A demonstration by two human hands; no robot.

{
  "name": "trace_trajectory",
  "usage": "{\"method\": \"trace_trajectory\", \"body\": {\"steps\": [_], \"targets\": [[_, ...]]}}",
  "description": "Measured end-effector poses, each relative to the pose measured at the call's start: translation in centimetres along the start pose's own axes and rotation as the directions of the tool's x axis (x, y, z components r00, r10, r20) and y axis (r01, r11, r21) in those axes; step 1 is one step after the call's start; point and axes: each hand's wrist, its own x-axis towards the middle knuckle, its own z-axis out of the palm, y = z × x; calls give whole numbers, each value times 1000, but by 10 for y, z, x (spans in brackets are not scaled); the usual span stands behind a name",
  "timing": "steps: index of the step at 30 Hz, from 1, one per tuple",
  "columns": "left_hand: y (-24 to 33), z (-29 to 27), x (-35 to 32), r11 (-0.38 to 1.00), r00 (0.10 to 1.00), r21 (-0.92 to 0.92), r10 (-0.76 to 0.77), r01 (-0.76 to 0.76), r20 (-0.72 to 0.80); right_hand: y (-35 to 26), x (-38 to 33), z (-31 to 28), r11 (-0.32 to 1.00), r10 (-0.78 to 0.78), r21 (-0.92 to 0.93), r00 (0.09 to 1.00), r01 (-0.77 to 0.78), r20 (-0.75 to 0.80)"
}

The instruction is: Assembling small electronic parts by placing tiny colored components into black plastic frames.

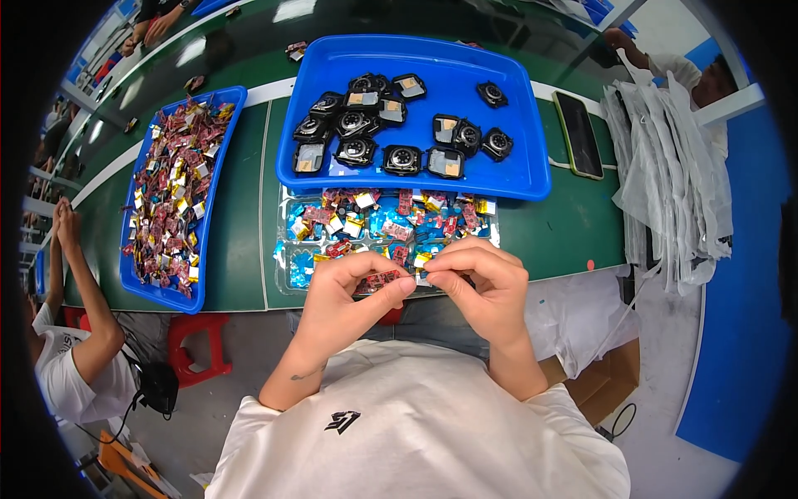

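Across the bench, the left hand (339, 301) pinches 1 red circuit board (380, 281) over the clear tray (298, 244). The right hand's (492, 291) thumb and forefinger nearly meet beside 1 white-and-yellow piece (422, 259); I can't tell whether they grip it.

The person wears a loose white shirt (432, 407) with short, wide sleeves (573, 424) that leave the forearms bare. A small, angular black emblem (342, 422) is printed on its front. The hands (489, 287) are bare too, slim-fingered and ungloved. A small, dark, curved mark (308, 373), like a tattoo, runs along the left forearm (298, 366).
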Motion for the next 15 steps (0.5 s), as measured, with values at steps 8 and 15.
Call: {"method": "trace_trajectory", "body": {"steps": [8, 15], "targets": [[2, 2, -1, 964, 997, -259, -56, 68, 53, 2, 2, -3, 976, -217, -4, 976, 217, 23], [4, 10, 0, 983, 998, -181, 31, -42, -63, -1, -7, 4, 857, 186, 498, 981, -134, -55]]}}
